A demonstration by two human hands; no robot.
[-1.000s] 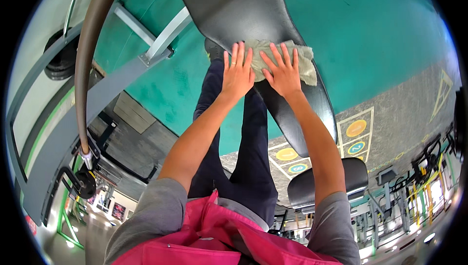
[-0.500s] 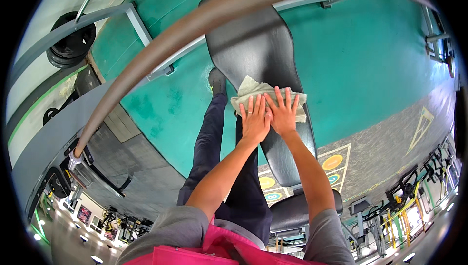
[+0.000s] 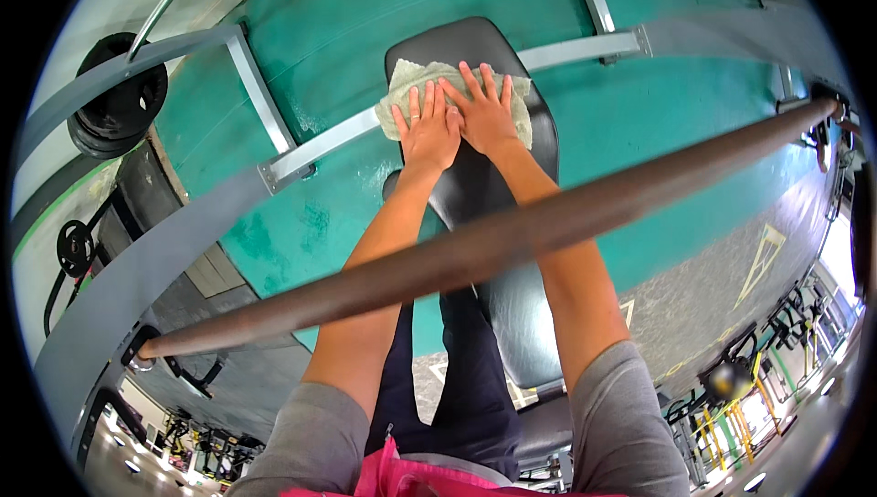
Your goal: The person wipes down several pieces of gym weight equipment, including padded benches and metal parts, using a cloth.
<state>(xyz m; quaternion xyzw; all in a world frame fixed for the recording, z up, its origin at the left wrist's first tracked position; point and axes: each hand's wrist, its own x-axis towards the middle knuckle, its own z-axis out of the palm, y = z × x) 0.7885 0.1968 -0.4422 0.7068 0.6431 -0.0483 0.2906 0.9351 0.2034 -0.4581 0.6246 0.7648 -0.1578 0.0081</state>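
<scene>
A pale greenish-grey cloth point(image 3: 403, 83) is spread across the far part of a black padded bench point(image 3: 470, 188). My left hand point(image 3: 429, 137) lies flat on the cloth, fingers stretched out, with a ring on one of them. Beside it, my right hand point(image 3: 488, 121) presses flat on the same cloth with its fingers spread. The two thumbs meet or nearly meet. Both forearms reach beneath a brown barbell bar point(image 3: 475, 248), which crosses over them and hides part of each arm and of the bench.
Grey frame beams point(image 3: 320, 149) run on both sides of the bench over a green floor point(image 3: 676, 113). Black weight plates point(image 3: 119, 95) hang at the left. Further gym machines point(image 3: 731, 378) stand at the lower right.
Both hands have moved forward along the bench with the cloth, to its far end. My view has shifted, so the bar now crosses my forearms instead of the top of the picture.
</scene>
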